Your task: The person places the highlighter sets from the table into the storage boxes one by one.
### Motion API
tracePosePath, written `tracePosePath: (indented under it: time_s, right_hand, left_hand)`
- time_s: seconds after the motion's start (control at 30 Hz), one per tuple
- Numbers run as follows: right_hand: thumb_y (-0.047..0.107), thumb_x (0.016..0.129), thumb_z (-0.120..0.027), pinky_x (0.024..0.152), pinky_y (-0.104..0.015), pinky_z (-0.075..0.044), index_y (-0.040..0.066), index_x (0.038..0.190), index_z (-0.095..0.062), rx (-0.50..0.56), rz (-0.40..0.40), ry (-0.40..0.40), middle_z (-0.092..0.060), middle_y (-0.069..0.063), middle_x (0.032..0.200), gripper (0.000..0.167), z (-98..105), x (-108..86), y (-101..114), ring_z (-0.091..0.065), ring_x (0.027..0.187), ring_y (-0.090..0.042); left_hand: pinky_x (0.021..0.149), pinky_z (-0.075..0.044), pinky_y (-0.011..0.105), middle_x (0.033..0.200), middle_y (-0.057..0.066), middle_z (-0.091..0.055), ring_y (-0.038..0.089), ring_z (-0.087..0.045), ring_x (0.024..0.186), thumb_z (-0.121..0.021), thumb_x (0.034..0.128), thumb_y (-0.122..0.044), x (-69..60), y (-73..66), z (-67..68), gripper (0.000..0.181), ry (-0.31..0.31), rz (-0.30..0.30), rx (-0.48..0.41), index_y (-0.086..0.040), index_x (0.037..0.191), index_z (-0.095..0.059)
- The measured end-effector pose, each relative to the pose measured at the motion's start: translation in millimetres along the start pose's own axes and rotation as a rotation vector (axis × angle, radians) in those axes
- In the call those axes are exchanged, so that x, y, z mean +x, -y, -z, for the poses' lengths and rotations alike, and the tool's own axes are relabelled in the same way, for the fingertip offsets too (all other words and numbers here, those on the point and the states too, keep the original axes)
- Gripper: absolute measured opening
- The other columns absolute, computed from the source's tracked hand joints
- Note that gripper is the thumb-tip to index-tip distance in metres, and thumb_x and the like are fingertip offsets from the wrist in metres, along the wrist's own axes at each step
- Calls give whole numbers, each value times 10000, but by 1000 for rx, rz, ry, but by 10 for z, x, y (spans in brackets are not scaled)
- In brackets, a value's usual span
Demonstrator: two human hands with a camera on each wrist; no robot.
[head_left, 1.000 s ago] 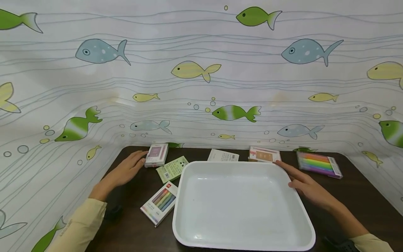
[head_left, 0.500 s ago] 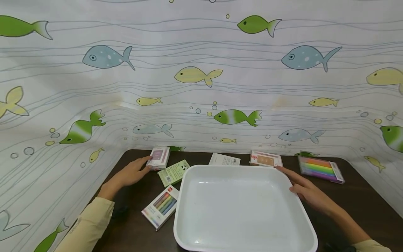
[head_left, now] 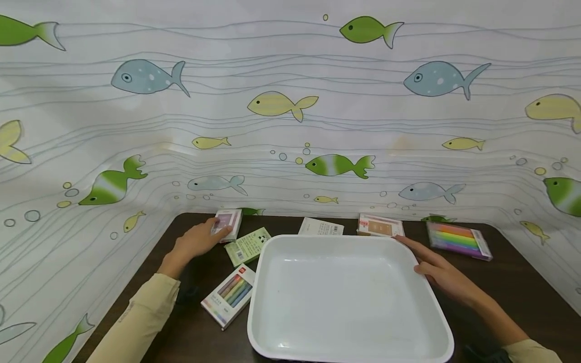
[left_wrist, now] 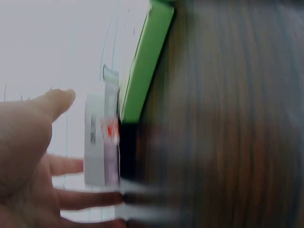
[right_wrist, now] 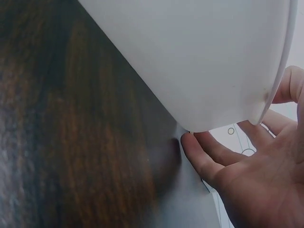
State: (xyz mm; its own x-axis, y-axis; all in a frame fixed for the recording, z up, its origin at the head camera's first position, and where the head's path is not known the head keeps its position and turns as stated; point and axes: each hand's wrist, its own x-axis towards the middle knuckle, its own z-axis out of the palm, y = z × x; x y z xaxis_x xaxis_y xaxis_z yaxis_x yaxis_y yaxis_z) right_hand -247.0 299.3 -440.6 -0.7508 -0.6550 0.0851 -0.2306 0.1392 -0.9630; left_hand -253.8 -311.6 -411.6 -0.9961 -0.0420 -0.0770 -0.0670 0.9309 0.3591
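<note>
My left hand (head_left: 197, 240) reaches over the purple-and-white box (head_left: 227, 222) at the back left. In the left wrist view its thumb stands apart from the box's white side (left_wrist: 94, 142), with straight fingers spread beyond it. The right hand (head_left: 442, 272) grips the far right corner of a large white tray (head_left: 349, 297). In the right wrist view the thumb hooks over the tray's rim (right_wrist: 283, 61) while the fingers lie against the outer wall and lower edge.
Beside the left hand lie a green box (head_left: 247, 246) and a box of coloured pens (head_left: 230, 295). Behind the tray are a pale box (head_left: 321, 227) and a brown-windowed box (head_left: 380, 225). A rainbow-coloured pack (head_left: 458, 240) lies right. A fish-print curtain (head_left: 281, 131) edges the dark table (head_left: 522, 297).
The left hand has moved rightward from beside the purple-and-white box to over it, thumb now on its near side. The right hand keeps its hold on the tray.
</note>
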Motion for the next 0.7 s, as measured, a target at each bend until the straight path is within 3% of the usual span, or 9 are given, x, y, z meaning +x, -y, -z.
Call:
tracePosePath:
  time_s: [0.1, 0.2, 0.37, 0.53, 0.7]
  right_hand:
    - [67, 1096, -359, 871, -476, -565, 170, 1654, -139, -9, -2, -9, -110, -231, 1656, 609, 4, 2, 3, -527, 1310, -278]
    - [57, 1091, -363, 870, -480, -564, 172, 1654, -144, 0, 2, -9, -114, -238, 1652, 615, 9, -2, 14, -525, 1306, -304]
    - [49, 1084, -375, 873, -459, -563, 162, 1652, -150, -21, 17, -25, -108, -221, 1658, 622, 10, 3, 29, -513, 1318, -283]
    - [62, 1082, -392, 914, -412, -543, 193, 1655, -150, -46, 13, -37, -60, -181, 1678, 635, 11, 25, 14, -442, 1378, -126]
    - [46, 1072, -406, 944, -377, -524, 207, 1657, -141, -53, 7, -49, -33, -167, 1686, 661, 13, 24, -8, -368, 1396, -12]
  left_hand:
    - [876, -436, 706, 1384, 381, -478, 505, -546, 1147, -500, 964, -683, 36, -72, -26, 972, -18, 54, -17, 106, 1507, -334]
    - [865, -436, 694, 1363, 377, -493, 491, -554, 1116, -544, 956, -652, 60, -113, -40, 954, -35, 66, -49, 103, 1502, -339]
    - [866, -435, 697, 1383, 377, -482, 494, -548, 1116, -561, 958, -623, 72, -124, -33, 925, -47, 53, -88, 90, 1510, -352]
    - [877, -445, 674, 1385, 390, -470, 510, -538, 1124, -605, 964, -548, 51, -137, -40, 863, -72, 38, -132, 97, 1491, -381]
    - [937, -432, 643, 1387, 405, -456, 521, -509, 1168, -659, 965, -428, 61, -143, -82, 789, -125, -22, -194, 128, 1462, -401]
